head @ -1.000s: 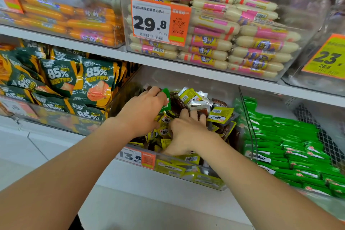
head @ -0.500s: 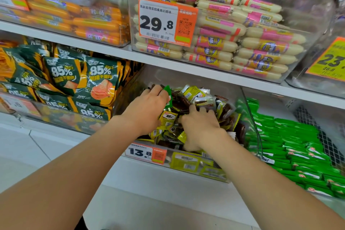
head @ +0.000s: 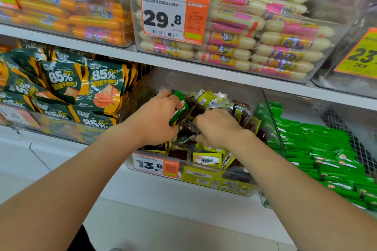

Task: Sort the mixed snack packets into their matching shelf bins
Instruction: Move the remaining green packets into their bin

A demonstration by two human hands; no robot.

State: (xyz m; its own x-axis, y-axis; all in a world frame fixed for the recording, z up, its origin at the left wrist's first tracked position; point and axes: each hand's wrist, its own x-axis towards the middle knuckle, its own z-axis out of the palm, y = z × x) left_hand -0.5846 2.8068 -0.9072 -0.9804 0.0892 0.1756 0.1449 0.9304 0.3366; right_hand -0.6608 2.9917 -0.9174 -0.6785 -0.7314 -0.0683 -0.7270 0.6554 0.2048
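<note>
Both forearms reach forward and slightly up into the clear middle bin point(head: 273, 128) on the lower shelf. Palm down, the left hand point(head: 155, 116) has its fingers point(head: 173, 101) curled around a green packet point(head: 179, 108), lifted just above the heap of yellow and brown packets point(head: 208, 158). The right hand point(head: 218, 126), knuckles up, digs into the same heap; its fingers are buried, so I cannot tell their grip. Green packets point(head: 326, 149) fill the neighbouring bin.
</note>
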